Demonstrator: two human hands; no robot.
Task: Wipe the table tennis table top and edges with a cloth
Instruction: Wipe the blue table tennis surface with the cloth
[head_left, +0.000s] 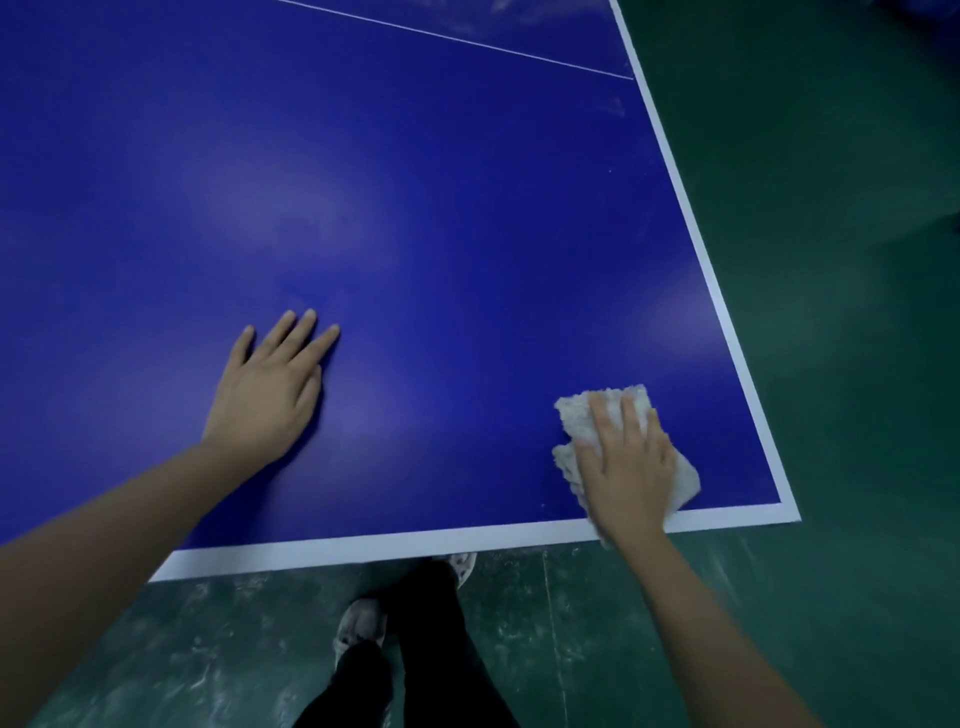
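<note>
Green, scuffed floor (831, 364) surrounds the blue table tennis table top (415, 208) with its white edge line (363, 545). Near the right front corner, the right hand (626, 467) presses flat, fingers straight, on a crumpled white cloth (571, 415). Well apart, the left hand (265, 389) rests flat and empty on the blue surface.

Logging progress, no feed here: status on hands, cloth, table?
Right hand flat on cloth, pressing it at the table's near right corner. Left hand open, flat on the top. No obstruction in view.
</note>
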